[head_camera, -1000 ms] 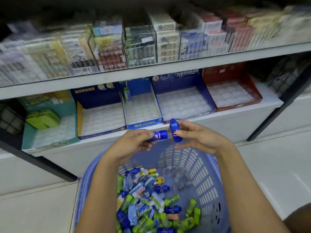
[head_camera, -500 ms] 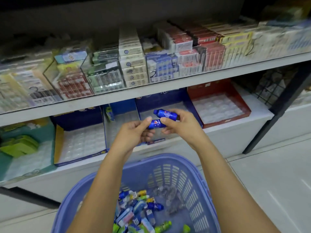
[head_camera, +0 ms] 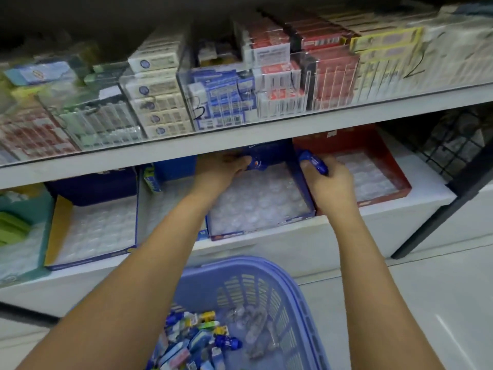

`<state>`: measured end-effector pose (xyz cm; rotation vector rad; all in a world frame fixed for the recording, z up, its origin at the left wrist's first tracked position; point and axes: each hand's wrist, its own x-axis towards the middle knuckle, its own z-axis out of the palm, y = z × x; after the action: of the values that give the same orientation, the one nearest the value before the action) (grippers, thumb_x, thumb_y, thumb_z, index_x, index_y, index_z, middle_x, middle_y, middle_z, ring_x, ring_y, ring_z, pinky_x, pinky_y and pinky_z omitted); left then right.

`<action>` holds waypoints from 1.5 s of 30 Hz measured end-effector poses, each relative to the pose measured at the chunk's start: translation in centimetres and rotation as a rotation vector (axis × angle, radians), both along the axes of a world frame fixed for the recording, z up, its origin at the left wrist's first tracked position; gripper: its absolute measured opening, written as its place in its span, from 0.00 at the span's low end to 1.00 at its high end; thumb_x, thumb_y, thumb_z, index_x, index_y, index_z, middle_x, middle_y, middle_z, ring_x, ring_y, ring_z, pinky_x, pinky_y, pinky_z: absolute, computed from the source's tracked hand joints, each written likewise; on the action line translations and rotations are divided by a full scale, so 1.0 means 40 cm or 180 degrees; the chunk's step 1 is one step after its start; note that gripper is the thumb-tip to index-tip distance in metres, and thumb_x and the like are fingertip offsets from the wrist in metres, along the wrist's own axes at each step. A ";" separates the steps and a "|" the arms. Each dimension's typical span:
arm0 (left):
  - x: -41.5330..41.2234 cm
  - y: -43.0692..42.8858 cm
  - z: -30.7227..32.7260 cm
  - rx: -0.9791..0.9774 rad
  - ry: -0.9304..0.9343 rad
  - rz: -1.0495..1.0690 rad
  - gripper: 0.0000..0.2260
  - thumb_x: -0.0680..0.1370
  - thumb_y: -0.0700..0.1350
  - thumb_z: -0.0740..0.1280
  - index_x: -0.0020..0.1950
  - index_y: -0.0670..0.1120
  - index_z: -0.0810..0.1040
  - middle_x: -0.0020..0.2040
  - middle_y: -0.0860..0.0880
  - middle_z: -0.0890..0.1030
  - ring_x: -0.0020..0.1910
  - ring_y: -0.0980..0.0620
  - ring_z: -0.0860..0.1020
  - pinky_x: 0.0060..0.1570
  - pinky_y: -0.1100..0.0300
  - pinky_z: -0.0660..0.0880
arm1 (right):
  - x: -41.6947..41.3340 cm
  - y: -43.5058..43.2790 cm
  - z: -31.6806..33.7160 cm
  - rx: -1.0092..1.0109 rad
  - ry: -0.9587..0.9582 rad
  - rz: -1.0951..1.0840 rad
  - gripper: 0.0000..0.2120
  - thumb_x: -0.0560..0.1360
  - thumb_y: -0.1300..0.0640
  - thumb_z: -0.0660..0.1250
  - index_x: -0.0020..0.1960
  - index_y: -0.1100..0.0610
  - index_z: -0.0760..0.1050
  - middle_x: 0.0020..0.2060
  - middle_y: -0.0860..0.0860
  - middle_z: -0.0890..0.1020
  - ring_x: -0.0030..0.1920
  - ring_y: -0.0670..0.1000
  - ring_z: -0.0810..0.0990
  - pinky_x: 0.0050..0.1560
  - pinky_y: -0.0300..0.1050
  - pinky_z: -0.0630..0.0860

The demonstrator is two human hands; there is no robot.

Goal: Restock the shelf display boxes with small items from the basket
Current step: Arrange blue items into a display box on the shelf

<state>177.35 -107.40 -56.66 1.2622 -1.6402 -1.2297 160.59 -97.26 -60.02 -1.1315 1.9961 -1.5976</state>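
Shop shelf [head_camera: 346,228], L hand [head_camera: 221,169] gripping blue bottle [head_camera: 257,164] over blue box [head_camera: 262,228], R hand [head_camera: 330,182] gripping second bottle [head_camera: 313,161], basket [head_camera: 240,263] below

**Shelf edge and fingers hide restocking at blue display box [head_camera: 304,190]**

Above the box, the upper shelf [head_camera: 240,140] cuts off the top of its rear wall. Over the box, the left hand [head_camera: 221,169] covers part of a blue bottle [head_camera: 257,162]. At the box's right wall, the right hand [head_camera: 328,180] hides most of a second blue bottle [head_camera: 313,161]. Below the box, the basket [head_camera: 301,295] runs off the bottom edge. Labels on the packs [head_camera: 160,102] above are too blurred to read.
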 end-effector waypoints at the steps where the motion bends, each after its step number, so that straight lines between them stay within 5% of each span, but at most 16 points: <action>1: -0.021 -0.012 0.000 -0.0155 -0.0244 -0.0077 0.06 0.73 0.41 0.72 0.49 0.46 0.81 0.50 0.45 0.82 0.52 0.48 0.80 0.60 0.55 0.75 | -0.007 0.004 -0.011 0.0025 0.0078 -0.0035 0.07 0.75 0.56 0.65 0.42 0.60 0.72 0.36 0.55 0.75 0.38 0.54 0.72 0.37 0.42 0.64; 5: -0.091 -0.047 -0.015 -0.0518 -0.0916 -0.0407 0.15 0.74 0.47 0.71 0.60 0.48 0.79 0.60 0.50 0.79 0.57 0.55 0.75 0.56 0.68 0.68 | -0.008 0.009 -0.040 0.0251 0.0493 0.0037 0.08 0.75 0.58 0.66 0.53 0.58 0.75 0.43 0.53 0.76 0.42 0.53 0.73 0.39 0.40 0.65; 10: -0.150 -0.081 -0.033 -0.0665 -0.1216 -0.0648 0.15 0.75 0.47 0.70 0.60 0.44 0.78 0.57 0.46 0.80 0.56 0.51 0.76 0.58 0.62 0.71 | -0.017 0.016 -0.051 0.0368 0.0855 0.0232 0.13 0.75 0.60 0.67 0.59 0.57 0.77 0.50 0.55 0.79 0.48 0.54 0.76 0.46 0.41 0.69; 14: -0.174 -0.093 -0.039 -0.0624 -0.1068 -0.0810 0.12 0.74 0.44 0.71 0.57 0.45 0.78 0.51 0.50 0.78 0.49 0.55 0.75 0.40 0.81 0.67 | -0.022 0.020 -0.048 0.0388 0.1010 0.0301 0.15 0.74 0.62 0.68 0.60 0.56 0.77 0.51 0.56 0.79 0.48 0.55 0.76 0.47 0.40 0.69; 19: -0.200 -0.105 -0.029 -0.0526 -0.1389 -0.1023 0.12 0.75 0.42 0.69 0.58 0.44 0.77 0.56 0.47 0.78 0.56 0.50 0.75 0.54 0.63 0.68 | -0.022 0.029 -0.047 0.0325 0.0925 0.0325 0.15 0.73 0.63 0.68 0.59 0.56 0.78 0.49 0.57 0.80 0.48 0.57 0.76 0.51 0.46 0.73; 28: -0.187 -0.067 -0.013 -0.0627 -0.1477 -0.0725 0.12 0.77 0.45 0.68 0.59 0.45 0.77 0.56 0.47 0.79 0.54 0.51 0.76 0.57 0.61 0.69 | -0.018 0.036 -0.016 -0.0033 -0.0014 0.0170 0.14 0.71 0.57 0.72 0.57 0.54 0.79 0.50 0.52 0.77 0.49 0.48 0.76 0.51 0.35 0.72; 31: -0.176 -0.025 0.030 -0.0895 -0.1201 -0.0275 0.04 0.78 0.51 0.64 0.48 0.52 0.75 0.45 0.55 0.78 0.41 0.59 0.73 0.47 0.62 0.67 | -0.007 0.033 0.004 -0.0227 -0.0375 0.0269 0.14 0.70 0.54 0.73 0.55 0.51 0.79 0.46 0.46 0.80 0.48 0.47 0.78 0.47 0.33 0.73; 35: -0.132 0.043 0.055 0.0101 -0.0225 -0.0557 0.09 0.75 0.51 0.69 0.52 0.48 0.80 0.53 0.49 0.83 0.48 0.54 0.81 0.50 0.60 0.78 | 0.015 0.037 0.026 -0.0591 -0.0566 0.0359 0.13 0.65 0.56 0.77 0.46 0.46 0.77 0.42 0.45 0.82 0.43 0.47 0.80 0.43 0.34 0.77; 40: -0.086 0.085 0.037 0.1299 0.1443 -0.0533 0.02 0.73 0.39 0.70 0.44 0.42 0.81 0.39 0.47 0.85 0.40 0.54 0.84 0.38 0.64 0.79 | 0.057 0.028 0.020 -0.0754 -0.0352 0.0360 0.16 0.63 0.58 0.78 0.44 0.46 0.74 0.45 0.49 0.80 0.45 0.48 0.79 0.47 0.43 0.77; 45: -0.056 0.083 0.012 0.1632 0.1705 -0.0358 0.06 0.69 0.41 0.73 0.44 0.41 0.80 0.39 0.45 0.85 0.39 0.53 0.84 0.37 0.64 0.79 | 0.090 0.021 0.003 -0.0829 -0.0156 0.0314 0.15 0.65 0.60 0.76 0.43 0.48 0.72 0.45 0.47 0.77 0.46 0.50 0.77 0.48 0.48 0.77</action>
<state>175.10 -104.06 -56.16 0.9979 -1.0492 -1.9428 164.18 -96.43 -59.91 -1.2485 1.7095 -1.8532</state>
